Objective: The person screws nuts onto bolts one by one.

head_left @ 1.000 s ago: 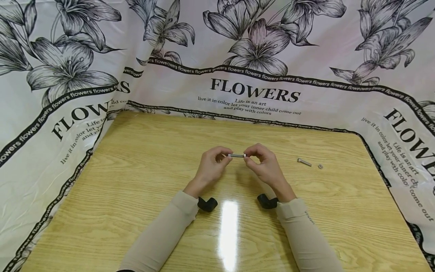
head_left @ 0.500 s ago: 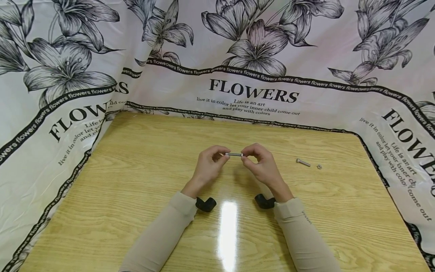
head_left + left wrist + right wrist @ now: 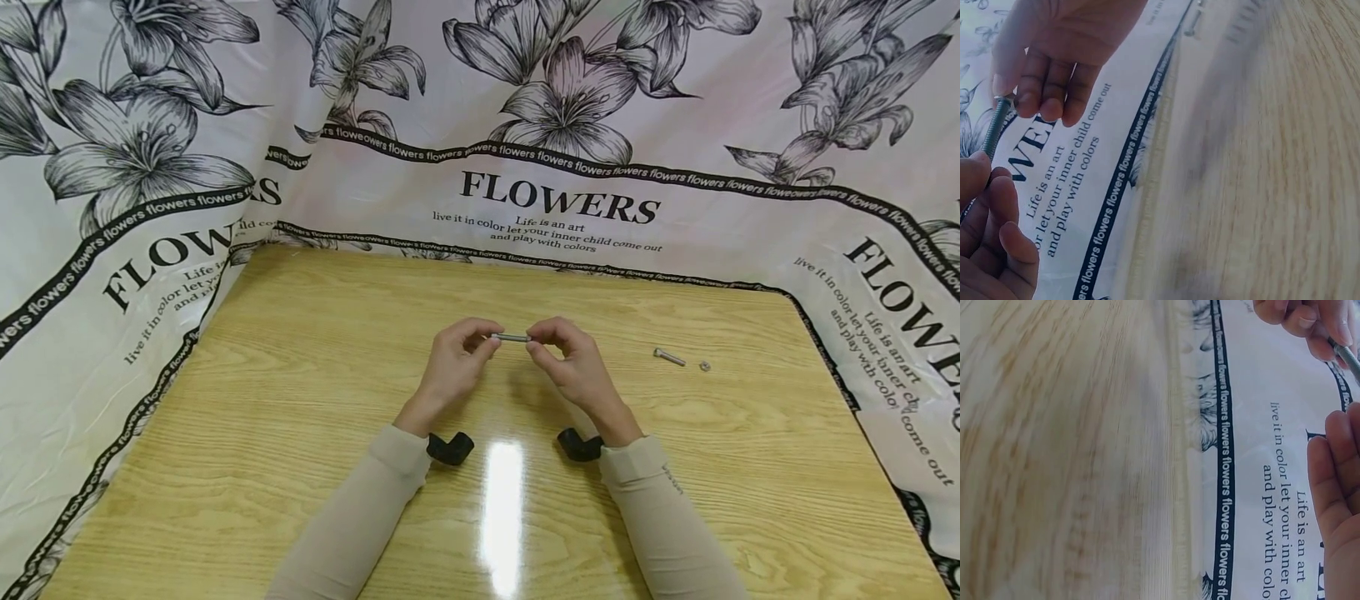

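Note:
Both hands hold a grey threaded bolt (image 3: 513,337) level above the table between them. The thumb and index finger of my left hand (image 3: 452,360) pinch its left end, which the fingertips cover. At the other end, the right hand (image 3: 567,354) pinches a small metal nut (image 3: 1005,99) between thumb and fingers. The bare thread of the bolt (image 3: 997,128) shows between the two sets of fingertips in the left wrist view. The right hand's other fingers (image 3: 1051,100) are loosely bent below. In the right wrist view, the bolt (image 3: 1349,359) is partly cut off by the frame edge.
A second bolt (image 3: 669,357) and a loose nut (image 3: 704,366) lie on the wooden table (image 3: 300,400) right of the hands. A flower-printed cloth (image 3: 405,187) stands around the back and sides. Black curved pieces (image 3: 451,448) sit at the wrists.
Both hands and the bolt have shifted slightly left and up in the head view. The right fingertips stay at the bolt's right end; the loose bolt and nut lie as before.

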Motion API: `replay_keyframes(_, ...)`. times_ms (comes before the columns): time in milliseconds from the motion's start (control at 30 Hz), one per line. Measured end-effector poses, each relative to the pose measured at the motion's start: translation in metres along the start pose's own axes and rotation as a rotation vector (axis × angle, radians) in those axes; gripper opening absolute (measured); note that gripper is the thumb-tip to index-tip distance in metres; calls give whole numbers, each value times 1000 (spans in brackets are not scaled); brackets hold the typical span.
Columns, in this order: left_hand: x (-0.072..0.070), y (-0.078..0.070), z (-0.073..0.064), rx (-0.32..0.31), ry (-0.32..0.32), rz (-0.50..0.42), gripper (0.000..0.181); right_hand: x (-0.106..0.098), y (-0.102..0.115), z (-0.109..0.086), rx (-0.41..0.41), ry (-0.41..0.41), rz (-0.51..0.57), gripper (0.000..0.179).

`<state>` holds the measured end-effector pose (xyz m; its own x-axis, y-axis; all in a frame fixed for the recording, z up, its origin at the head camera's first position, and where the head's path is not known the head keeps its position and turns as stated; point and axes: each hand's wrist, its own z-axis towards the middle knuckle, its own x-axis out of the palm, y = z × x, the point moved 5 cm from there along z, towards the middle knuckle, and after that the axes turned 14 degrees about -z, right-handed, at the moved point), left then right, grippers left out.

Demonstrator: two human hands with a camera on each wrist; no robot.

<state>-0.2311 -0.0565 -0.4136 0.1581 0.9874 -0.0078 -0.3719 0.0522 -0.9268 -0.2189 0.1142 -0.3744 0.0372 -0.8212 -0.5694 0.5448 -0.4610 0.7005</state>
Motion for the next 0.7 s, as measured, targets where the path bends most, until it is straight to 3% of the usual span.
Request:
replay_keyframes(367,-1,-2,-3,23,26,21,13,2,4,-3,-67,-29,11,12)
replay_keyframes(700,2,-2,-5,20,-1,-46,14,2,4,-3,28,-44,-66,6)
